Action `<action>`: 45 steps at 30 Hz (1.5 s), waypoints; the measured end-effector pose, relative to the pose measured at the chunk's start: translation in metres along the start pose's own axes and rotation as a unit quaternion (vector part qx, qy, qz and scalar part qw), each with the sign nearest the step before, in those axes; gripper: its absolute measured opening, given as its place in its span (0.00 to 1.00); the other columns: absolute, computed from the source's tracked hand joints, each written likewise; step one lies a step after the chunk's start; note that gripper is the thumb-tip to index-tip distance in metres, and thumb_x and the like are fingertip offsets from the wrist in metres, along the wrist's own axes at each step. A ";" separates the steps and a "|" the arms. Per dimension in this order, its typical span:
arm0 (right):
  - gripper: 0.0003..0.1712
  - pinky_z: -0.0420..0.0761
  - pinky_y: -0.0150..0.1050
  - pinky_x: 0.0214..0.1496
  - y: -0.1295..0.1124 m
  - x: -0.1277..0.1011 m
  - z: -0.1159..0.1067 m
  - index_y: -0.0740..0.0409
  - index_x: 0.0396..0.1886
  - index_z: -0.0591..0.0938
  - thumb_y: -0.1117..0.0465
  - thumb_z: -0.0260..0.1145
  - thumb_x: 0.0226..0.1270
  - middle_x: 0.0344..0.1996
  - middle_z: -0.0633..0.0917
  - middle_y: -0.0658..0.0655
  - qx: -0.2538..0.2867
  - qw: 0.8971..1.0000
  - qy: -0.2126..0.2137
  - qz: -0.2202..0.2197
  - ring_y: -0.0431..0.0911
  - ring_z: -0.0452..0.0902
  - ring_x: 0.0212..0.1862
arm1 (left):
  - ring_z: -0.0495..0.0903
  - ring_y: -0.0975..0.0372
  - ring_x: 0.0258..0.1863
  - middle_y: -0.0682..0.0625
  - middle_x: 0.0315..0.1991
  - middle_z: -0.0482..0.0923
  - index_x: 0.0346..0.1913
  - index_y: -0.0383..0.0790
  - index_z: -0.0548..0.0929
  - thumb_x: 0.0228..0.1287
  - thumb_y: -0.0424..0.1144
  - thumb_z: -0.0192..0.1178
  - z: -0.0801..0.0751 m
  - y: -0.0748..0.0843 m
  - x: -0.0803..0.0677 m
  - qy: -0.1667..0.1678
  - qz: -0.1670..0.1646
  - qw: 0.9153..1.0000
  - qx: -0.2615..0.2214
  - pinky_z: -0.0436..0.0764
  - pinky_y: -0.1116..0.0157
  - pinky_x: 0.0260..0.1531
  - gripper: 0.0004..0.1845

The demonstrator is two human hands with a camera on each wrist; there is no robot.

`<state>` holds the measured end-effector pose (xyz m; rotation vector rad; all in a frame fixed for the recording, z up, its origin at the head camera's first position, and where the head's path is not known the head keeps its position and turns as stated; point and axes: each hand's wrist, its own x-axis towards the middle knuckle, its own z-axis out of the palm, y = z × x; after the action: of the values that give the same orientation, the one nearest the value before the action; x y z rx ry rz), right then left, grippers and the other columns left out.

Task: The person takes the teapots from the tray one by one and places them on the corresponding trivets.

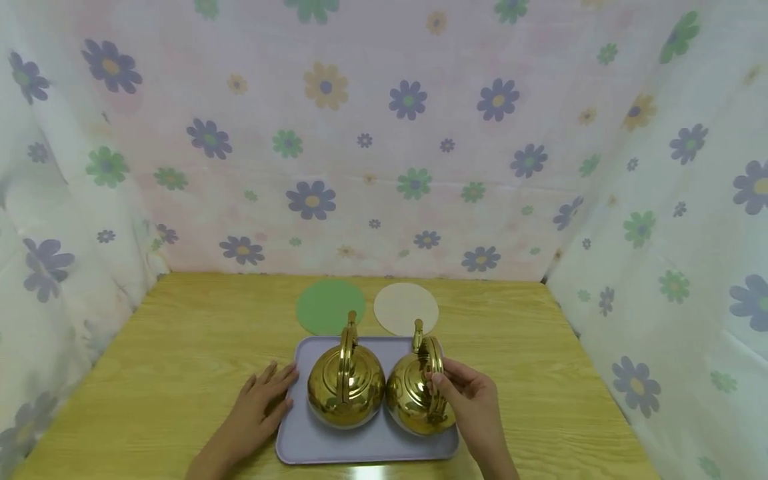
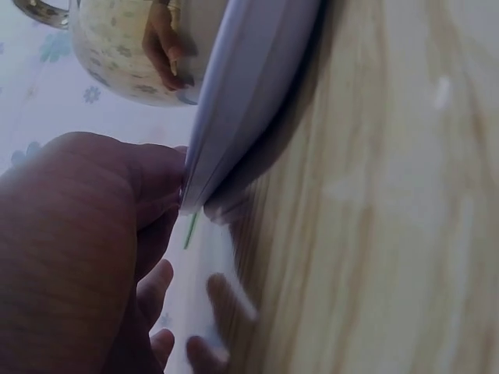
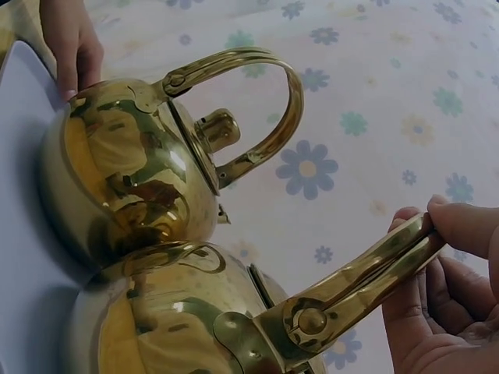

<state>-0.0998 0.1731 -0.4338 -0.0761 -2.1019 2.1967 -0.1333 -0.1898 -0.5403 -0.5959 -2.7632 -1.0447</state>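
Note:
Two shiny gold kettles stand side by side on a pale purple tray (image 1: 354,451). My right hand (image 1: 477,400) pinches the raised handle of the right kettle (image 1: 405,403) between thumb and fingers. In the right wrist view, the thumb lies on top of that handle (image 3: 351,288). This kettle's body touches or nearly touches the left kettle (image 1: 324,393), whose handle stands upright with nothing on it. With fingers spread, my left hand (image 1: 258,410) rests against the tray's left edge. Both spouts point away from me.
A green round mat (image 1: 327,303) and a cream round mat (image 1: 406,307) lie behind the tray on the wooden table (image 1: 198,347). Flower-patterned cloth (image 1: 372,120) hangs along the back and both sides of the table.

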 end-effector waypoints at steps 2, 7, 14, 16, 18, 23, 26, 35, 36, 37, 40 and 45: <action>0.20 0.85 0.30 0.46 -0.002 -0.001 0.000 0.80 0.57 0.77 0.72 0.65 0.70 0.39 0.90 0.58 -0.012 1.000 0.006 0.004 0.40 0.86 0.39 | 0.58 0.32 0.74 0.45 0.72 0.71 0.68 0.38 0.78 0.71 0.39 0.63 0.003 -0.002 -0.001 0.008 0.006 1.000 -0.015 0.51 0.26 0.65 0.25; 0.18 0.85 0.31 0.50 -0.004 -0.001 0.001 0.78 0.55 0.79 0.71 0.65 0.70 0.42 0.89 0.64 -0.022 0.999 0.003 0.024 0.41 0.86 0.40 | 0.60 0.31 0.72 0.44 0.71 0.72 0.69 0.38 0.77 0.70 0.37 0.63 0.008 -0.006 -0.004 0.033 0.016 0.999 -0.026 0.50 0.28 0.67 0.25; 0.17 0.86 0.32 0.49 0.001 -0.002 0.004 0.79 0.54 0.79 0.71 0.64 0.70 0.37 0.90 0.60 -0.019 1.000 -0.004 -0.006 0.40 0.86 0.38 | 0.64 0.33 0.71 0.43 0.71 0.72 0.69 0.39 0.77 0.70 0.36 0.62 0.008 -0.009 -0.005 0.049 0.025 0.998 -0.018 0.47 0.32 0.71 0.25; 0.17 0.86 0.32 0.48 0.003 -0.002 0.005 0.80 0.53 0.79 0.71 0.65 0.70 0.36 0.90 0.59 -0.016 1.000 -0.003 -0.016 0.40 0.86 0.38 | 0.65 0.34 0.70 0.43 0.71 0.73 0.69 0.39 0.77 0.70 0.36 0.62 0.009 -0.010 -0.005 0.052 0.029 0.998 -0.017 0.47 0.32 0.71 0.25; 0.17 0.86 0.32 0.47 0.005 -0.003 0.004 0.80 0.53 0.79 0.70 0.65 0.70 0.36 0.90 0.59 -0.020 1.000 0.000 -0.021 0.40 0.86 0.37 | 0.65 0.34 0.70 0.43 0.71 0.73 0.69 0.38 0.77 0.70 0.36 0.62 0.009 -0.011 -0.005 0.054 0.032 0.998 -0.018 0.47 0.34 0.72 0.25; 0.17 0.86 0.31 0.46 0.007 -0.006 0.002 0.79 0.53 0.79 0.69 0.65 0.71 0.36 0.90 0.57 -0.027 0.999 0.007 -0.020 0.40 0.86 0.37 | 0.66 0.34 0.69 0.44 0.70 0.74 0.69 0.40 0.77 0.71 0.35 0.62 0.013 -0.011 -0.008 0.054 0.033 0.998 -0.016 0.48 0.35 0.73 0.25; 0.17 0.86 0.31 0.46 0.008 -0.005 0.002 0.81 0.53 0.79 0.69 0.65 0.71 0.35 0.90 0.57 -0.019 0.999 0.005 -0.028 0.40 0.86 0.37 | 0.66 0.34 0.70 0.44 0.70 0.74 0.70 0.41 0.77 0.71 0.35 0.62 0.014 -0.012 -0.008 0.054 0.032 0.998 -0.017 0.49 0.34 0.72 0.25; 0.17 0.86 0.31 0.45 0.010 -0.001 0.000 0.83 0.52 0.78 0.70 0.64 0.72 0.35 0.90 0.56 -0.006 0.999 -0.003 -0.051 0.39 0.85 0.37 | 0.67 0.38 0.70 0.46 0.70 0.74 0.69 0.42 0.78 0.70 0.36 0.63 0.014 -0.012 -0.007 0.068 0.038 0.997 -0.008 0.52 0.36 0.71 0.25; 0.17 0.86 0.31 0.45 0.010 -0.001 0.000 0.83 0.52 0.78 0.70 0.64 0.72 0.35 0.90 0.56 -0.004 0.999 -0.004 -0.054 0.39 0.85 0.37 | 0.67 0.42 0.71 0.46 0.70 0.75 0.69 0.42 0.78 0.70 0.36 0.63 0.015 -0.012 -0.007 0.071 0.040 0.997 -0.007 0.52 0.37 0.71 0.25; 0.17 0.86 0.31 0.45 0.010 -0.001 -0.001 0.83 0.52 0.78 0.70 0.63 0.72 0.35 0.90 0.57 -0.002 0.998 -0.005 -0.056 0.39 0.85 0.37 | 0.67 0.42 0.71 0.46 0.70 0.75 0.69 0.42 0.78 0.70 0.36 0.63 0.015 -0.012 -0.007 0.072 0.039 0.997 -0.009 0.51 0.37 0.71 0.25; 0.17 0.86 0.31 0.45 0.011 -0.001 -0.001 0.83 0.51 0.77 0.69 0.63 0.73 0.35 0.89 0.57 0.004 0.998 -0.007 -0.063 0.39 0.85 0.37 | 0.66 0.46 0.72 0.46 0.70 0.75 0.68 0.42 0.79 0.69 0.35 0.64 0.016 -0.014 -0.008 0.077 0.039 0.996 -0.013 0.51 0.37 0.72 0.25; 0.17 0.85 0.31 0.45 0.012 -0.002 0.001 0.83 0.52 0.77 0.69 0.62 0.73 0.35 0.88 0.55 0.013 0.997 -0.002 -0.077 0.39 0.84 0.37 | 0.56 0.69 0.75 0.45 0.69 0.75 0.67 0.41 0.79 0.68 0.34 0.64 0.017 -0.015 -0.008 0.086 0.046 0.995 -0.019 0.49 0.39 0.74 0.25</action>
<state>-0.0987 0.1717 -0.4458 0.0882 -2.0066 2.1356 -0.1318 -0.1914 -0.5638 -0.6017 -2.5472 -1.0776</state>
